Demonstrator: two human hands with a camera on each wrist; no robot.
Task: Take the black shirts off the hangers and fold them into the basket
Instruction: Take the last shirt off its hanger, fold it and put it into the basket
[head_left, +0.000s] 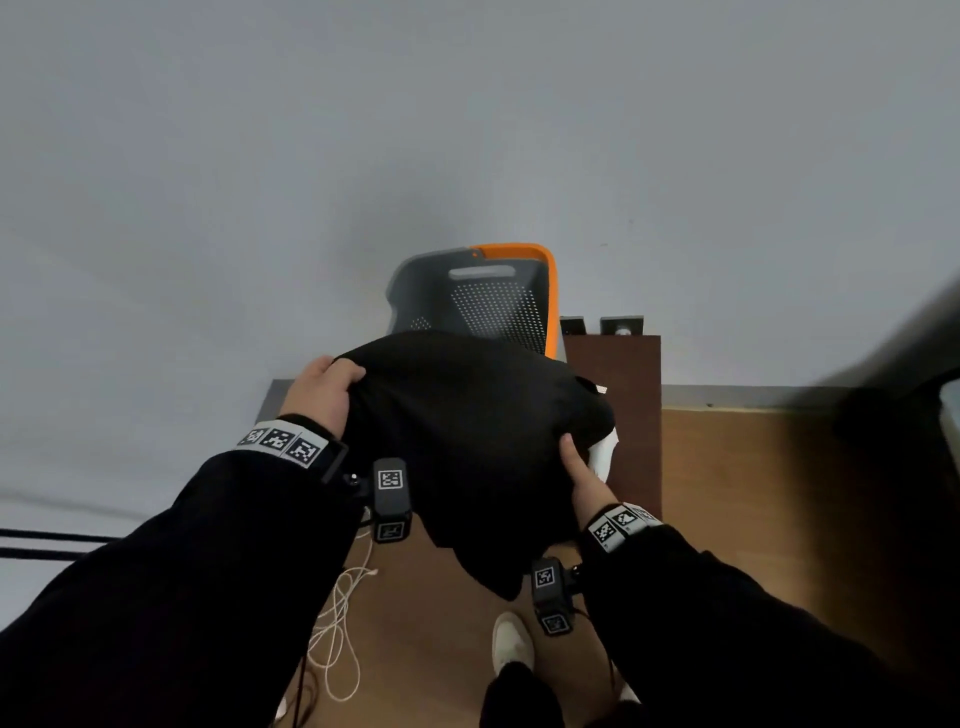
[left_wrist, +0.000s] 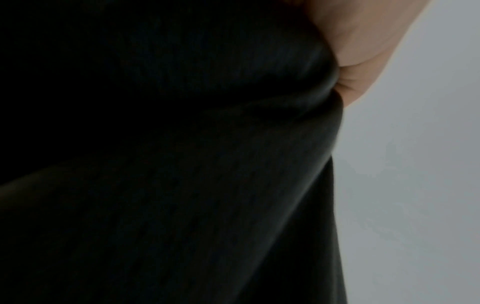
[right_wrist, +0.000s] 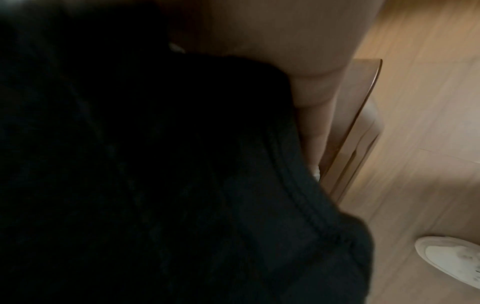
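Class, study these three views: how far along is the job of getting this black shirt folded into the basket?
Done: no hanger shows on the black shirt, so it seems already taken off. In hand: the left hand and right hand grip its two sides, holding it bunched up in front of the basket. Left: finishing the fold and laying it inside. The basket's visible inner wall is bare; whether other shirts remain cannot be seen.

The black shirt is bunched into a rounded, loosely folded bundle held in the air, one corner hanging down; behind it stands the grey basket with an orange rim, perforated walls, tipped toward the camera.
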